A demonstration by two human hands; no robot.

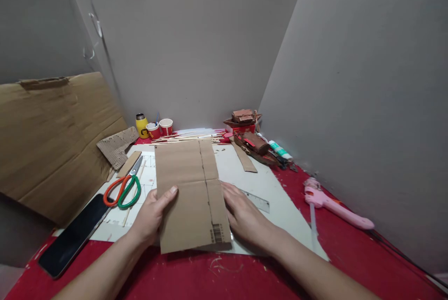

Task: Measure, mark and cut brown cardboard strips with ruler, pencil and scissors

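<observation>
Table: red surface [182, 274], bits of debris near the front edge.
Left hand [150, 213]: closed on the left edge of the panel, thumb flat on the upper face, other fingers out of sight behind it.
Right hand [245, 213]: against the panel's right edge, fingertips at the edge, thumb hidden; can't tell if it's gripping or only steadying.
Cardboard panel [185, 202]: between both hands, over the white sheet, far end tilted up. Dark marked line runs lengthwise right of centre, crease across, barcode at the near right corner.
Phone [75, 237]: left of left hand, screen dark, partly on the sheet.
Glue gun [336, 209]: pink, far right, on the red surface near the wall, clear stick poking toward the viewer.
White sheet [287, 216]: under the panel, spread over most of the table.
Ruler [259, 202]: clear, just beyond right hand.
Scissors [133, 183]: orange and green handles, left of the panel, blades pointing away.
Big cardboard [63, 146]: leaning at left, corrugated scrap [117, 145] beside it.
Boat models [257, 143]: two, brown, back right; green-white tube [280, 150] beside the nearer one.
Thin sticks [189, 138]: bundle beyond the panel.
Cups [166, 127]: two, red and white, back left, next to yellow bottle [142, 127].
Wall [185, 57]: grey, behind everything.
</observation>
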